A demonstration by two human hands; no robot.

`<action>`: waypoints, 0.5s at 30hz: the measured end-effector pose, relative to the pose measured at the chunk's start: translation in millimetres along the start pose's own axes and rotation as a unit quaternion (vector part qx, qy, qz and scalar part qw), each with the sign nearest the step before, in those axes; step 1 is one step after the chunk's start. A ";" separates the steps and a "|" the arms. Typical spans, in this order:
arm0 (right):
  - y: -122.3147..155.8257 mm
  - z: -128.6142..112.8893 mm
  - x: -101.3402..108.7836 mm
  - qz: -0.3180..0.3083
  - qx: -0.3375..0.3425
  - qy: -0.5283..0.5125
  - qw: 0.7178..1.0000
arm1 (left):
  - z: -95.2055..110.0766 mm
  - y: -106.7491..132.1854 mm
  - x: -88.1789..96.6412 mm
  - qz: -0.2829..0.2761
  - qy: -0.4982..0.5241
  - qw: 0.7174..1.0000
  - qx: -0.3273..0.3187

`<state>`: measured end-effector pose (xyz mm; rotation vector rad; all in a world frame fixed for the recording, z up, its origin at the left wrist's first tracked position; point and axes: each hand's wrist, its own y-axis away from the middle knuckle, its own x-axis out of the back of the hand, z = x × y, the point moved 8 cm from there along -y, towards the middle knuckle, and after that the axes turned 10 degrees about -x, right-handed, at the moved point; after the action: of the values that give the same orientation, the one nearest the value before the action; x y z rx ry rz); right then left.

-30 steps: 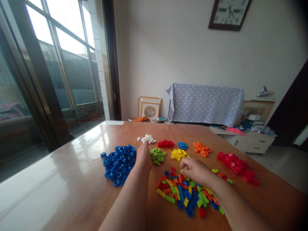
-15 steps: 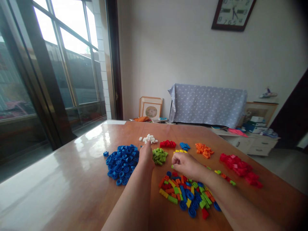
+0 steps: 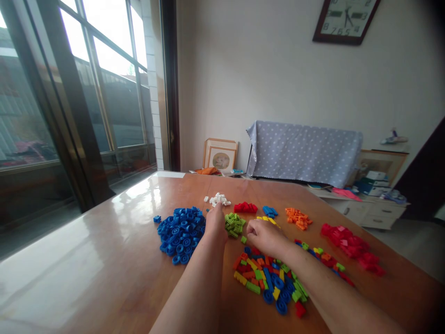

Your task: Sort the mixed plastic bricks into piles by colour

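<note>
My left hand (image 3: 216, 222) reaches between the heap of blue round bricks (image 3: 181, 234) and the pile of lime-green bricks (image 3: 234, 224). Its thumb side shows near the white bricks (image 3: 218, 199), while its other fingers are hidden. To the right, my right hand (image 3: 263, 233) hovers low with fingers curled in; whatever they hold is hidden. A single lime-green brick (image 3: 244, 240) lies just left of those fingertips, a narrow gap apart. Yellow bricks (image 3: 267, 220) show partly behind the right hand. Below it spreads a mixed pile of coloured bricks (image 3: 267, 278).
On the wooden table (image 3: 114, 273) stand groups of red bricks (image 3: 245, 208), blue bricks (image 3: 270, 212), orange bricks (image 3: 298, 218) and larger red pieces (image 3: 351, 246). More mixed bricks (image 3: 323, 255) trail beyond my right forearm. A cloth-covered object (image 3: 306, 150) is behind the table.
My right hand has moved slightly left, and the single lime-green brick has shifted left towards the lime-green pile. My left hand keeps its place. The view has swung slightly left.
</note>
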<state>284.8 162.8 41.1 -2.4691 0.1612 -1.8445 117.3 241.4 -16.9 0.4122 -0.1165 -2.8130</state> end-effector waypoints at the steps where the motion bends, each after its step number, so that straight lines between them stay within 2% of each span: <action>1: 2.0 -0.5 -1.8 -0.010 0.002 0.007 1.000 | 0.3 0.2 -0.2 0.000 0.000 1.000 0.001; 5: 3.1 -2.3 -7.3 -0.013 0.009 0.014 1.000 | 1.6 1.4 -1.1 -0.001 0.002 1.000 -0.001; 15: -4.9 -5.5 -8.4 0.009 -0.027 0.075 0.997 | 1.3 1.9 -0.9 -0.003 0.001 1.000 0.000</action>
<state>277.4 168.7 35.2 -2.3534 0.2426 -2.0455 118.3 239.9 -15.1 0.4164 -0.1148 -2.8176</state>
